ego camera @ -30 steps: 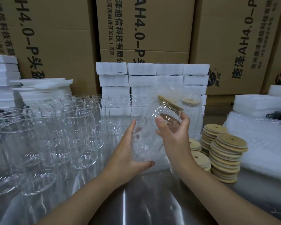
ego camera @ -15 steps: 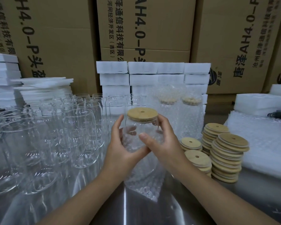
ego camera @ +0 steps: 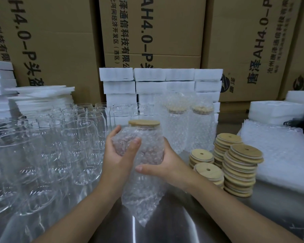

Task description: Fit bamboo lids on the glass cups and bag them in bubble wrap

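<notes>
We hold one cup [ego camera: 144,137] upright above the table [ego camera: 174,221], just in front of us, with its lid [ego camera: 144,122] seated flat on the rim. The bag [ego camera: 141,199] sheathes the glass up to the shoulder, leaving the lid bare, and its slack end hangs below our hands towards the table.

Our left hand [ego camera: 120,155] wraps the cup's left side through the wrap, fingers curled behind and thumb laid across the front. Our right hand [ego camera: 167,165] cradles the right side lower down, with the thumb pointing across near the base.

We judge the cup light but brittle, and hard and slick under the film. The wrap is soft and will slide on the glass, so a grip on the loose tail alone would probably let the cup drop through or tip. It is safer to hold the body itself, at the widest part, with one hand under the base. We cannot see how tightly the lid sits, so we would not lift by it.

Bare cups [ego camera: 88,146] crowd close on the left, and a careless swing could knock them. Two bagged cups [ego camera: 177,130] stand just behind, and lid stacks [ego camera: 242,165] sit near on the right.
</notes>
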